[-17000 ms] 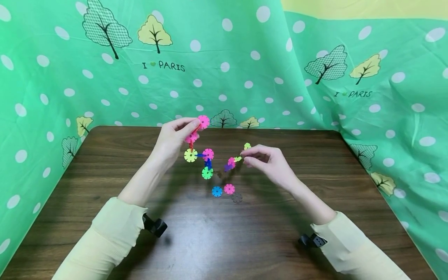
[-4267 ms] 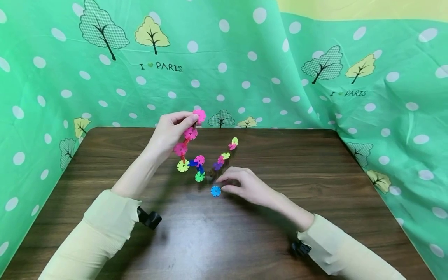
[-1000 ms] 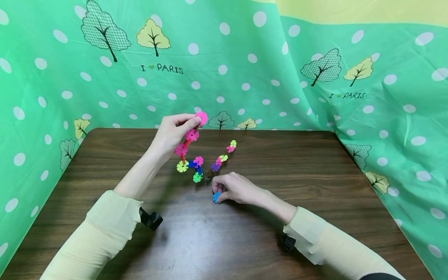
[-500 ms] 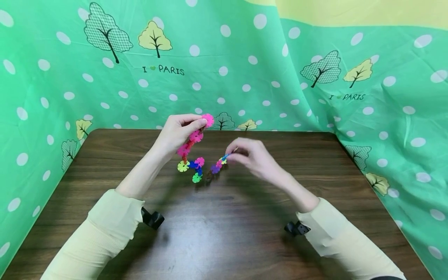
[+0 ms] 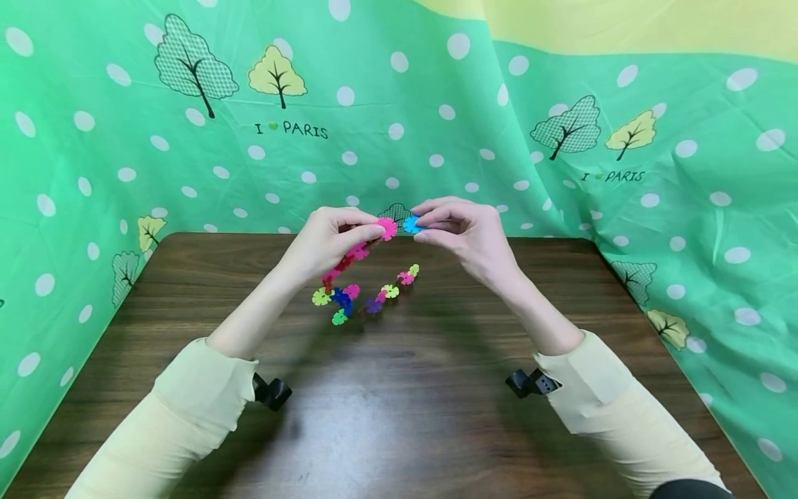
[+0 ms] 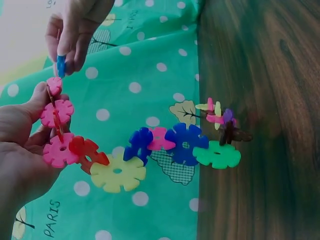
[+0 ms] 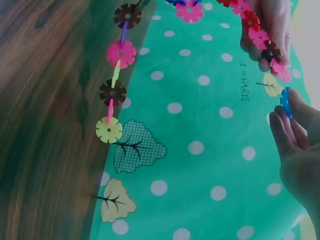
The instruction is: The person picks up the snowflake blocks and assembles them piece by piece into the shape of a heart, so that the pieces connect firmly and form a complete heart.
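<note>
My left hand (image 5: pixel 327 239) pinches the pink end disc (image 5: pixel 388 229) of a chain of interlocking plastic snowflake discs, raised above the table. From it the chain drops through pink, brown and red discs to a yellow disc (image 6: pixel 118 172), then blue, pink and a green disc (image 6: pixel 218 155). It curves on to the right, ending in a small yellow disc (image 7: pixel 109 130). Thumb and fingertips of my right hand (image 5: pixel 470 239) pinch a single blue disc (image 5: pixel 411 224). The blue disc is level with the pink end disc, with a narrow gap between them in the head view.
The dark wooden table (image 5: pixel 374 416) lies under the chain and both forearms. Behind it and at its sides hangs a green dotted cloth (image 5: pixel 349 55) with printed trees. Each wrist carries a small black camera (image 5: pixel 272 392).
Since 17 seconds ago the chain's held end has gained discs, and the loose pink and dark discs have left the table. My right hand has lifted the blue disc up beside the pink one.
</note>
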A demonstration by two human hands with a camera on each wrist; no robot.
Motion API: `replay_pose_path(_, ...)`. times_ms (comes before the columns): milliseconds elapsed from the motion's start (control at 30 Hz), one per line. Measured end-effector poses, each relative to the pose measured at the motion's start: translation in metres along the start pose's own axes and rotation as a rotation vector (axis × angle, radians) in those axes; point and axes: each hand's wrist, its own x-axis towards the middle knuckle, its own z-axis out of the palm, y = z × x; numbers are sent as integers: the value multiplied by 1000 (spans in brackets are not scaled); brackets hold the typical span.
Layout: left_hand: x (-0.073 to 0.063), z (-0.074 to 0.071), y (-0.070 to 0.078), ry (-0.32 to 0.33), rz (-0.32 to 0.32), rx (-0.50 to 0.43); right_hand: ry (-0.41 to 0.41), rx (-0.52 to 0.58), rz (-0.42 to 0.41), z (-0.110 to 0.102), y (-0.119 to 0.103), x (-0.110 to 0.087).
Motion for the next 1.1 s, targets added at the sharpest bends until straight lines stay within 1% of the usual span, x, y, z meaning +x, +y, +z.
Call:
replay_pose_path(267, -2, 5, 10, 15, 50, 77, 25, 29, -14, 0, -10, -1)
replay_pose_path(467, 1, 9, 13, 38, 159, 197, 8, 12, 20, 0, -15, 1)
replay_pose_path(600, 2, 11, 15, 43, 213, 244, -11, -12, 64, -2, -16, 2)
replay_pose_path(667, 2, 12, 15, 46, 232, 254, -20, -11, 86, -2, -17, 3)
replay_pose_path(800, 0, 12, 16, 59, 257, 254, -23, 44, 135, -2, -17, 2)
replay_pose_path(900, 0, 13, 16, 76, 261, 240, -11, 86, 165, 0, -16, 1)
replay_pose_path(1100, 1, 16, 11, 115, 260, 190, 27, 101, 194, 6, -12, 0)
